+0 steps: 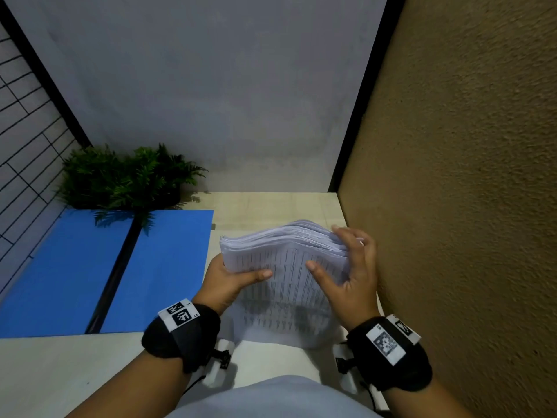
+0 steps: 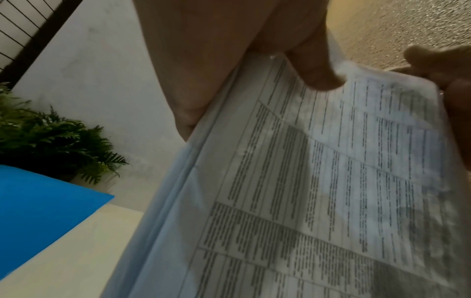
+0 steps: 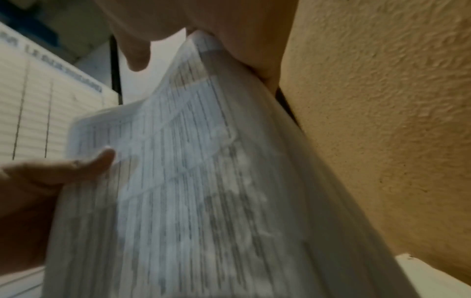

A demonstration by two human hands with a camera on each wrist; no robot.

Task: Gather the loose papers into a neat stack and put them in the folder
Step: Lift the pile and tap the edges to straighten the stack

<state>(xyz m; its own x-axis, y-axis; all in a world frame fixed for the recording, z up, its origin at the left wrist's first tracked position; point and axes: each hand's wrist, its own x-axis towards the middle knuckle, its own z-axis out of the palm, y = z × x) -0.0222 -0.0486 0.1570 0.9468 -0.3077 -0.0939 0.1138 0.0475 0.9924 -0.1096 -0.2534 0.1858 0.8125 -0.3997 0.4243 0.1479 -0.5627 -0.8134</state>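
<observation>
Squaring papers (image 1: 286, 276) on end near the desk's (image 1: 60, 372) right edge, left hand (image 1: 229, 282) and right hand (image 1: 349, 276) both clasp the sides; tap lower edges flush, since tops fan, before the open folder (image 1: 60, 267) at left.

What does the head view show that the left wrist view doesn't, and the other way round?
Only the head view shows both wrist bands, the whole blue folder lying open flat on the desk, and the fanned, uneven top edge of the papers. Only the left wrist view shows the ruled table print on the front sheet up close. Both show the left hand and the right hand holding the papers at opposite sides, the fern behind the folder, and the rough tan wall on the right.
</observation>
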